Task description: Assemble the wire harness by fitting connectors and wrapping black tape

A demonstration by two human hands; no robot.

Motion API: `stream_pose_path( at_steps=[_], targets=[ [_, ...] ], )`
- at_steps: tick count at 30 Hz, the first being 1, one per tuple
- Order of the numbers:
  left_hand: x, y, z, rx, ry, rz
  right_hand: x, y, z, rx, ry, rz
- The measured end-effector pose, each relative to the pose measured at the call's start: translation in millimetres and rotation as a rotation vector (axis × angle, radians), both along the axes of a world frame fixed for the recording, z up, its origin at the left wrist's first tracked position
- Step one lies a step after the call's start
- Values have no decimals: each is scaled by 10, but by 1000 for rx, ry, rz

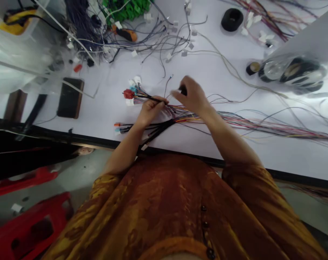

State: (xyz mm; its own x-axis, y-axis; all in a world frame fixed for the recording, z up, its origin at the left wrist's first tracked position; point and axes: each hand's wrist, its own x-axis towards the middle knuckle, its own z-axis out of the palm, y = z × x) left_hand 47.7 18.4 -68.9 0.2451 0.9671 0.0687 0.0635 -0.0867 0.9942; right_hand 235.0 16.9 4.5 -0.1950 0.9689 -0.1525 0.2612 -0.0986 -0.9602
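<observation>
My left hand (150, 110) pinches a bundle of wires (147, 96) close to its connector end. A red connector (128, 94), a light blue connector (133, 89) and white ones stick out to the left of the fingers. Just to the right, my right hand (192, 95) is closed around a small black object (183, 89), mostly hidden by the fingers; it may be a tape roll. Below the left hand lies a second, black-sleeved branch (160, 126), ending in orange and pale blue connectors. Long loose wires (261, 126) of the harness run off to the right.
Grey wires with white tags (177, 39), an orange-black tool (127, 34) and green parts (126, 9) lie at the back. A black roll (232, 20) and a plastic-wrapped package (296, 74) are at right. A phone (70, 98) lies left; red stools (31, 227) stand below.
</observation>
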Motion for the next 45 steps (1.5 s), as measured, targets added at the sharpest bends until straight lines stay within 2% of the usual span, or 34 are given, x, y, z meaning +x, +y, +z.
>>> stream_pose_path(
  at_steps=[3,6,10,13,17,19,21,22,24,26,28,31,34,37,41,43,45],
  targets=[
    [-29,-27,-14,-26,70,86,552,449,-250,341,-474,-65],
    [-40,-47,-107,-58,117,197,1013,397,-462,448,-670,-161],
    [-53,-63,-213,-13,153,256,1581,-256,-565,300,-894,-209],
    [-60,-69,-179,-10,241,278,2093,-827,-599,149,-1096,-317],
    [-93,-110,72,-174,581,228,2773,-1409,-639,-5,-1275,-500],
    [-120,-140,252,-195,816,170,2964,-1580,-642,-48,-1305,-554],
    [-134,-149,408,-87,1023,175,2995,-1657,-644,7,-1323,-610],
    [-132,-135,458,3,1078,191,2960,-1661,-649,82,-1320,-622],
    [-107,-62,477,200,1060,180,2844,-1618,-677,267,-1257,-583],
    [-79,44,394,321,984,79,2758,-1554,-724,352,-1149,-504],
    [-83,116,260,296,988,23,2780,-1523,-777,302,-1098,-505],
    [-171,42,92,185,1049,71,3005,-1578,-835,187,-1129,-635],
    [-271,-177,31,200,1038,121,3255,-1670,-831,136,-1147,-767],
    [-306,-323,32,234,965,164,3348,-1673,-728,91,-1134,-854],
    [-276,-306,72,273,970,165,3180,-1447,-477,94,-1069,-878],
    [-246,-242,111,279,1047,139,2955,-1208,-371,167,-1026,-808],
    [-209,-157,162,282,1117,99,2637,-867,-312,257,-973,-663]
  ],
)
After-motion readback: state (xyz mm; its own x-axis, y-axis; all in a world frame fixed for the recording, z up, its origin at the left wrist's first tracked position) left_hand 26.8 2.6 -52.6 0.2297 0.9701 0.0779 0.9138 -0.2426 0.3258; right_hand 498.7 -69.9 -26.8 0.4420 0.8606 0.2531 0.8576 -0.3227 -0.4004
